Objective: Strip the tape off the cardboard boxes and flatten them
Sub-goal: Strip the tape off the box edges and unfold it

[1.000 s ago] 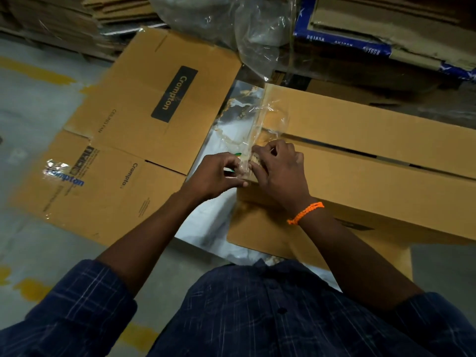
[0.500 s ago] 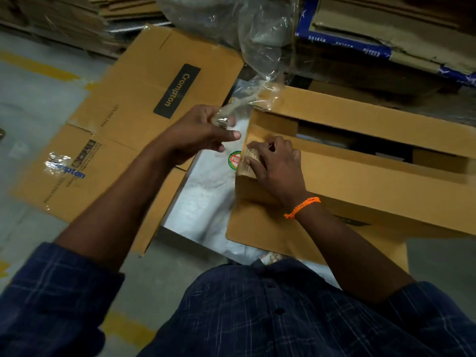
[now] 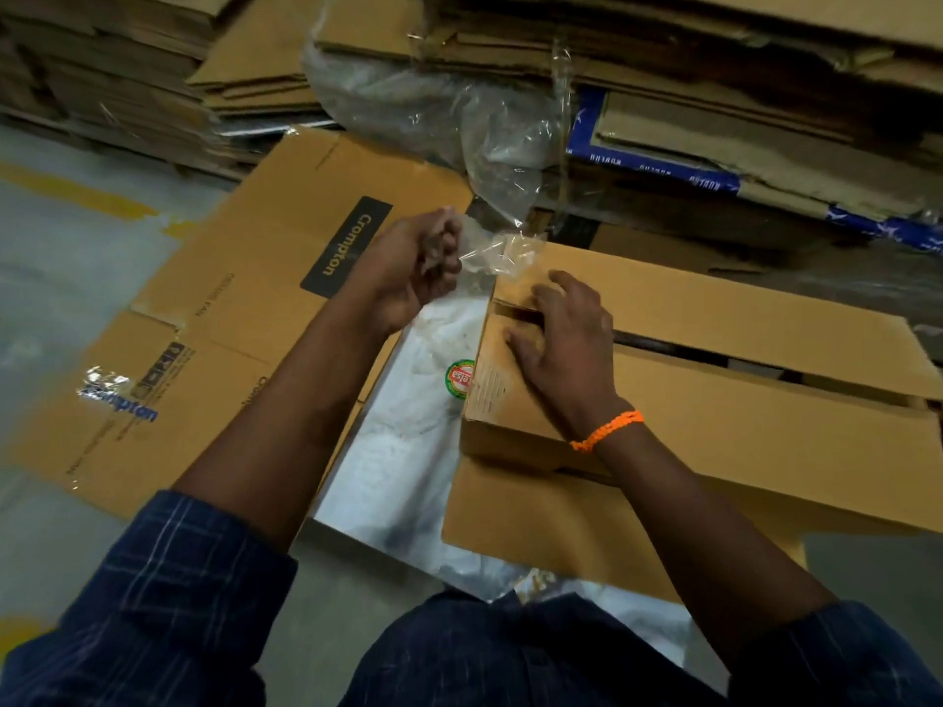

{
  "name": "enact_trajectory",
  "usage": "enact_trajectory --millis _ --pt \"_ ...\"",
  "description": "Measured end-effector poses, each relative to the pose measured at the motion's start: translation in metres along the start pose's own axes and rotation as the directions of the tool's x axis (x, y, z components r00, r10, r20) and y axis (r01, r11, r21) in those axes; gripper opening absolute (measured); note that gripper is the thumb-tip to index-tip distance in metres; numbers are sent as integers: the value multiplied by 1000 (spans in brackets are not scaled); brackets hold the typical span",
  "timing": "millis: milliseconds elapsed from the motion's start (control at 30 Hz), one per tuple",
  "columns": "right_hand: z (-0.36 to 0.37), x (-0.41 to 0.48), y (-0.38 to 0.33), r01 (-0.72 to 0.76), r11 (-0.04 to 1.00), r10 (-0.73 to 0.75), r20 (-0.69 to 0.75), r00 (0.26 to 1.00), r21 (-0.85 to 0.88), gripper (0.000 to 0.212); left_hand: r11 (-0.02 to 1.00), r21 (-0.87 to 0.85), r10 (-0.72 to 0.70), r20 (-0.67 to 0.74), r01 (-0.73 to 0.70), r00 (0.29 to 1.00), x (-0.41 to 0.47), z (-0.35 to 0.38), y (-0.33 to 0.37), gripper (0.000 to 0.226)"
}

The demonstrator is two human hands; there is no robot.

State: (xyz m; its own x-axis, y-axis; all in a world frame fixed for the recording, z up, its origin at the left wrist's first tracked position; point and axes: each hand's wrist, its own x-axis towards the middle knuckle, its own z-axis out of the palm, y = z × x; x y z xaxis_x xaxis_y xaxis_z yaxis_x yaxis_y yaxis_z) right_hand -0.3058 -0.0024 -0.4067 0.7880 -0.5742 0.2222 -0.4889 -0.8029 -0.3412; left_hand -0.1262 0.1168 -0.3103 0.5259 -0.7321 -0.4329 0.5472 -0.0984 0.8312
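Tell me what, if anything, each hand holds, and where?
The left hand pinches the free end of a clear plastic tape strip. The right hand rests open on the brown cardboard box, gripping nothing.

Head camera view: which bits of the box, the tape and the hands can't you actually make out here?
Inside of the brown cardboard box: head view, closed flaps hide all but a dark slit.
Box's right end: cut off by the picture edge.
The clear tape strip: see-through and blurred; whether it's free of the box is unclear.
The round green-and-red sticker: half hidden behind the box, lettering too small.
The left hand: fingertips blurred.
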Motion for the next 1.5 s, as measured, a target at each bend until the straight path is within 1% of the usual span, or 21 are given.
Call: enact_trajectory --millis 100,200,267,367,467,533,567,600,667,767,833,933,1000,1067,1133,1200,1233,1300,1333,1400,1500 --pt "16 6 6 24 999 -18 181 983 -29 47 995 -100 0 -73 -8 997 28 0 9 31" --pt "25 -6 10 44 999 -37 188 982 -33 53 989 -136 36 -157 -57 987 58 -7 20 33" --pt "27 -10 10 39 998 -28 188 982 -54 54 983 -38 165 -232 -178 959 78 -11 32 30" --pt "27 -9 6 22 999 -14 182 983 -45 52 884 288 440 -246 -368 864 112 -13 43 23" --pt "26 -10 6 17 999 -7 181 983 -51 51 620 613 675 -98 -490 731 144 -19 38 21" --pt "26 -10 7 8 999 0 184 983 -43 51 251 810 736 196 -530 648 161 -22 30 17" --pt "25 -10 6 3 999 3 183 983 -33 51 72 857 699 321 -510 639 166 -24 28 16" --pt "25 -11 6 -1 1000 5 183 983 -23 51 -55 890 638 380 -452 670 171 -28 26 18" --pt "25 -10 5 -8 1000 10 187 982 -10 52 -228 938 538 346 -262 769 177 -41 29 39" --pt "26 -11 5 -11 1000 11 183 983 -4 52 -339 936 418 238 -92 877 179 -74 51 76" --pt "27 -9 5 -15 1000 12 182 983 11 53 -263 949 335 260 -176 906 168 -80 69 67" --pt "25 -7 3 -29 999 22 157 987 44 55 -79 912 355 402 -402 844 140 -52 75 30" --pt "19 -8 -1 -76 984 56 122 991 162 67 74 864 413 428 -498 804 119 -28 72 18" --pt "2 2 -11 -199 887 145 157 977 418 107 388 754 433 358 -530 827 99 -8 72 17" --pt "-17 24 -24 -224 743 176 139 974 631 142 747 477 358 298 -463 885 81 11 74 15" --pt "-35 49 -36 -88 722 125 -4 992 686 152 879 303 277 305 -369 911 68 29 74 15" --pt "-43 59 -40 -14 710 82 -64 995 704 145 895 300 235 313 -331 920 62 38 72 18" --pt "-60 72 -45 69 639 32 -117 993 766 103 870 403 175 285 -283 942 51 47 65 18" --pt "-67 74 -44 59 590 55 -113 992 805 81 835 478 179 236 -274 955 48 46 61 16" --pt "-76 75 -39 3 500 146 -88 985 866 55 797 542 222 145 -265 964 40 41 50 10" --pt "-79 69 -33 -141 369 339 9 941 919 31 875 426 220 68 -228 973 19 42 22 10"
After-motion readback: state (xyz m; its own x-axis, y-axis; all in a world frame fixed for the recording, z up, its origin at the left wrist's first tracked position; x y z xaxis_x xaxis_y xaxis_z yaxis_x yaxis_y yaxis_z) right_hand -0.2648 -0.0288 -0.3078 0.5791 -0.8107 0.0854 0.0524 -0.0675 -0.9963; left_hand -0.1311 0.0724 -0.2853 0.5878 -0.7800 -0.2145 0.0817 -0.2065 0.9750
